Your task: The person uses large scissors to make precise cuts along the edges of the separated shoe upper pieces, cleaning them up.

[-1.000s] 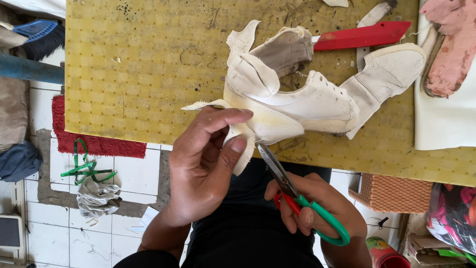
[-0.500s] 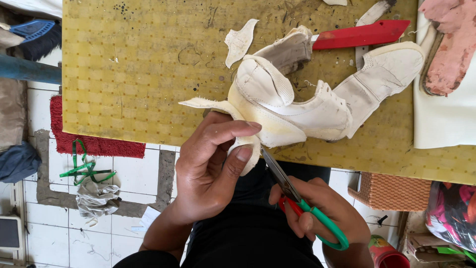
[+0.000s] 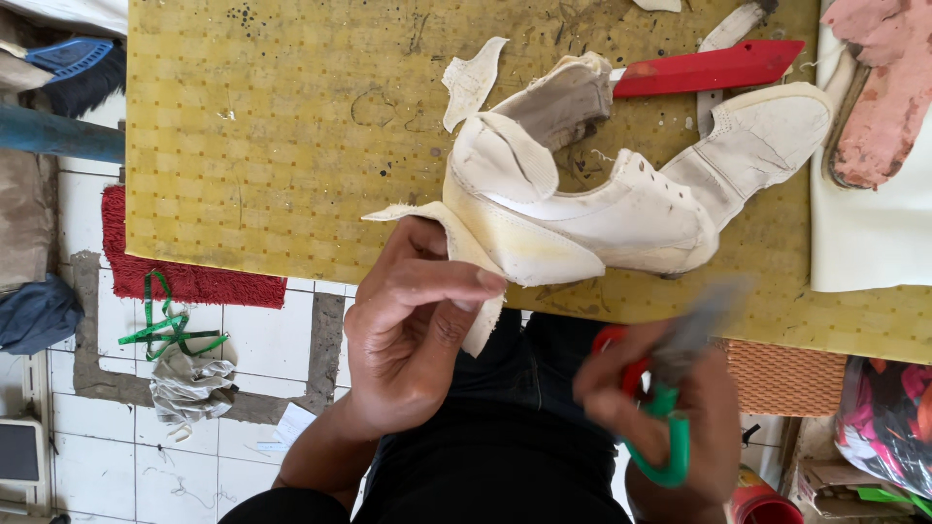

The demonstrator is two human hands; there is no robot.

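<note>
At the near edge of the yellow table [image 3: 272,146], the left hand [image 3: 417,330] pinches the white shoe piece [image 3: 573,213]; the right hand [image 3: 670,417], gripping the scissors [image 3: 670,388], has pulled away rightward, blurred, so cutting has paused

- Bright, even daylight across the yellow cutting mat [image 3: 291,146]; its grid and stains read crisply; no hard glare on it
- Cream shoe upper [image 3: 621,209] well exposed; it runs close to washed out on its palest panel; a thin soft shadow sits under its lower edge
- Right hand [image 3: 670,427] smeared by motion blur; the scissors [image 3: 670,408] show only as a grey streak of blade with red and green handle colour; edges impossible to trace
- Left hand [image 3: 413,340] sharp; skin creases and nails clear
- White floor tiles [image 3: 262,340] at lower left bright and clean
- Space under the table, around the dark clothing, much dimmer
- Red-handled tool [image 3: 714,68] in focus; colour saturated
</note>
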